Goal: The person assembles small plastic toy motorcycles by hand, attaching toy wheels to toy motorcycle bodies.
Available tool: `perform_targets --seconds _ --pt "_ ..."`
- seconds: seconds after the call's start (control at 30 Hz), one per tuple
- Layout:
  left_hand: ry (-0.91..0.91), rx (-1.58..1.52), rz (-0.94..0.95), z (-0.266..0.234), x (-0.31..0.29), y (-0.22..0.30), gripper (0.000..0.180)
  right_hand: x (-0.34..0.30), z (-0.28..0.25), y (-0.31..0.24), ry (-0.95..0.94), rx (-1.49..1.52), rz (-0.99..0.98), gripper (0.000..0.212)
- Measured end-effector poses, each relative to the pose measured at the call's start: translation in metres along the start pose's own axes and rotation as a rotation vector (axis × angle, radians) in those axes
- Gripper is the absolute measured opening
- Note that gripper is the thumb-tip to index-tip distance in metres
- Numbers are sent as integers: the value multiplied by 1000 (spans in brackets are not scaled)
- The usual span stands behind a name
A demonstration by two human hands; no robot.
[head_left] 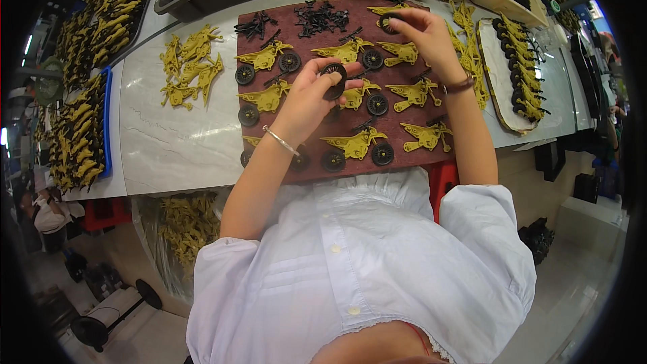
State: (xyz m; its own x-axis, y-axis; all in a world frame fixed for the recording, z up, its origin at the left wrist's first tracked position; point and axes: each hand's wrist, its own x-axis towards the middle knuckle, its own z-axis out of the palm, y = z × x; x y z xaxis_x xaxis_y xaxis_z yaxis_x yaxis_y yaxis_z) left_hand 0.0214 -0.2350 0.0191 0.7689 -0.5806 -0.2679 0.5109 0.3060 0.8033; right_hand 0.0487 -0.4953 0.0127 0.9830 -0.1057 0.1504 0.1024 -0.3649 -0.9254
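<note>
Left hand (313, 89): fingers pinch a black spoked plastic wheel (335, 79) above the flat maroon mat (404, 156). Right hand (428, 35): fingers apparently pinch a second black wheel (387, 25) beside the far-right yellow plastic motorcycle body (379, 10); off-centre pressing could seat it crookedly.

Motorbike bodies (354, 146) and wheels (339, 85) look plastic, the maroon mat (288, 19) matt.

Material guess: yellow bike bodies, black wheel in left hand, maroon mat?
Yellow bike bodies: likely moulded plastic, satin; uniform colour, fine relief.
Black wheel: plastic or rubber, low sheen; thin spokes, same black as rim.
Maroon mat: matte, maybe fabric or foam; no glare.
</note>
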Motion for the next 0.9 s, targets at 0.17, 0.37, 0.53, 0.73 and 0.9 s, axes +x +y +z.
perform_targets --seconds 0.17,0.37,0.53,0.73,0.9 --pt "18 -81 -34 -1 -8 3 27 51 -10 45 2 -286 5 30" --pt "-48 -101 19 -12 -4 1 30 50 4 34 -16 -572 102 34" --pt "-26 -71 32 -5 6 4 33 40 1 36 67 -495 -62 35" --pt "114 -77 153 13 38 -2 14 -11 12 -35 -413 207 153 24" --pt "51 -67 146 23 56 -13 19 -6 -16 -21 -341 135 113 22"
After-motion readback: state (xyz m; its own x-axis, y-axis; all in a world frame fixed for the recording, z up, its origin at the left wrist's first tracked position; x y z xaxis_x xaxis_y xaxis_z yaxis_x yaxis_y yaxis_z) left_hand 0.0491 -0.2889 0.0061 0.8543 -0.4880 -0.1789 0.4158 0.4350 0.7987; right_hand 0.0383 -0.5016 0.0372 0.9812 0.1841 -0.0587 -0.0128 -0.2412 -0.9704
